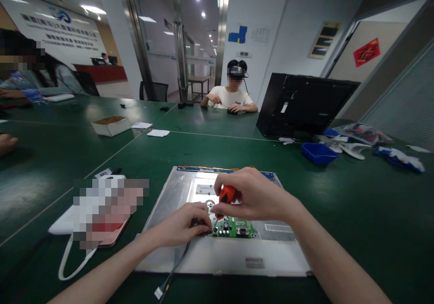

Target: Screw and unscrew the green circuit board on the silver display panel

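Observation:
A silver display panel (281, 254) lies flat on the green table, with a green circuit board (233, 228) on its middle. My right hand (254, 193) is closed round an orange screwdriver (226, 196), held tilted over the board; its tip reaches down near the board's left part. At the board's left edge my left hand (185, 225) rests with its fingers curled together. Something dark shows between those fingers, too hidden to name. From below that hand a dark cable (176, 268) runs toward me over the panel, ending in a white connector (158, 293).
Left of the panel lie a white device and a pink phone (117, 231), partly blurred, with a white cable (64, 259). Farther off are a cardboard box (111, 127), a blue tray (318, 154), gloves (400, 159) and a black monitor casing (305, 107). Other people sit around the table.

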A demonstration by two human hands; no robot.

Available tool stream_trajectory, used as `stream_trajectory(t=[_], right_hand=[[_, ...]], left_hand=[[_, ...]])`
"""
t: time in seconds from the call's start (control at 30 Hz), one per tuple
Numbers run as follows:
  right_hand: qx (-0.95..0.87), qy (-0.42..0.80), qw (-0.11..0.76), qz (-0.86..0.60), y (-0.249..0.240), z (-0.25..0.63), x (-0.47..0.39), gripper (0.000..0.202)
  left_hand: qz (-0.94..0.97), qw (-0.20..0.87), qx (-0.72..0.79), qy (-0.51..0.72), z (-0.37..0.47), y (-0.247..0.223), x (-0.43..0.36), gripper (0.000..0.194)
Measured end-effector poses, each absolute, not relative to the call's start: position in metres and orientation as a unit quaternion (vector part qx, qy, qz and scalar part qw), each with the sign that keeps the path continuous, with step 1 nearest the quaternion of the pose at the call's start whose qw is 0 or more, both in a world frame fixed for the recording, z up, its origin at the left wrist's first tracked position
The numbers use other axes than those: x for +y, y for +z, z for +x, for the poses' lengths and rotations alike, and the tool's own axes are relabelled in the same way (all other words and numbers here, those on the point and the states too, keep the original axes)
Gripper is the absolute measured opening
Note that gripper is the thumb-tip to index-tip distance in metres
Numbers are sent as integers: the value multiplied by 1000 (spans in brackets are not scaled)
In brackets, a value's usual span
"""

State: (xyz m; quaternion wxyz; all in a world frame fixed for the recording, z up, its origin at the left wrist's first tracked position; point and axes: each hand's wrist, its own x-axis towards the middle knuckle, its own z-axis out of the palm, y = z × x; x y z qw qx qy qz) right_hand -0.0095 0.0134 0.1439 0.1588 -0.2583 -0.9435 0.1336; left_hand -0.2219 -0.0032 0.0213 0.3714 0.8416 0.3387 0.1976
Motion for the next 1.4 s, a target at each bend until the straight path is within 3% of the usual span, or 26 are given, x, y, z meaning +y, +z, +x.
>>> stream_trajectory(t=[0.33, 0.83, 1.4], right_hand=[[-947, 133, 153, -248, 144, -12, 12, 23], [-950, 134, 148, -239, 138, -15, 14, 22], [-961, 54, 107, -249, 138, -20, 3, 16]], left_hand=[[817, 410, 352, 201, -224, 11, -2, 10], [847, 375, 326, 191, -226, 16, 1, 8], [837, 397, 313, 208, -225, 14, 1, 7]])
